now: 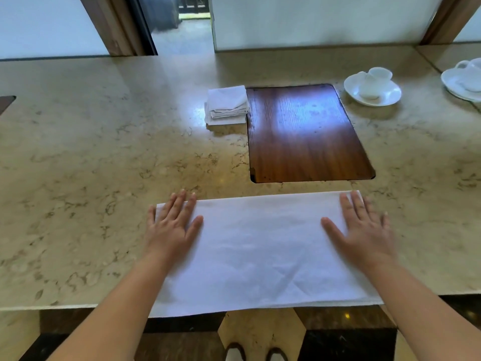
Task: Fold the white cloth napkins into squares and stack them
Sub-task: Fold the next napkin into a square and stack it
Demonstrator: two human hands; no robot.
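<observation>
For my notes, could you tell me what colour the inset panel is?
Reddish-brown wood grain inset panel, head view.

Second cup and saucer [466, 79] cut by right edge. Dark inset [5, 101] cut by left edge. Shoes [256, 354] cut at bottom.

1. I see a beige marble worktop [109, 157] with brown veining filling most of the view, glossy under bluish daylight.
2. A dark reddish-brown wooden panel [304, 136] with rounded corners sits inset in it, right of centre.
3. White wall panels [312, 19] stand behind, framed by brown wooden posts [114, 24].
4. A narrow open doorway [182, 24] between them shows a grey floor beyond.
5. Below the near edge I see a dark and beige stone floor [260, 332].
</observation>
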